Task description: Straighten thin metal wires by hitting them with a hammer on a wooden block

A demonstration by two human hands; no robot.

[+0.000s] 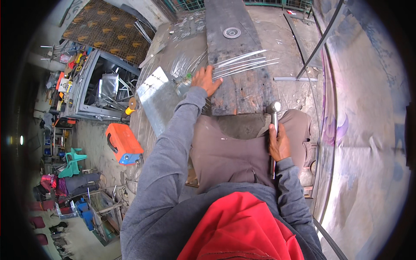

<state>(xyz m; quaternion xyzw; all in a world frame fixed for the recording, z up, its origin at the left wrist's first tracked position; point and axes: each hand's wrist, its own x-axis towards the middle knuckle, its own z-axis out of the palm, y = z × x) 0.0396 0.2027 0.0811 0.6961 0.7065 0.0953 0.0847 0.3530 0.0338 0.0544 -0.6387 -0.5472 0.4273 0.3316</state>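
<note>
My left hand (pixel 206 80) reaches forward and lies flat on the near ends of several thin metal rods (pixel 242 65). The rods fan out to the right across a dark, worn plank (pixel 236 73). My right hand (pixel 278 143) rests on my right thigh and grips the handle of a metal hammer (pixel 274 113), whose head points away from me near the plank's close edge. A round metal disc (pixel 232 32) sits farther up the plank.
A shiny sheet-metal piece (pixel 157 93) lies left of the plank. An orange box-like machine (pixel 123 144) stands on the floor at left, beside a metal frame table (pixel 93 86). A long dark bar (pixel 318 43) leans at right above a flat metal strip (pixel 294 79).
</note>
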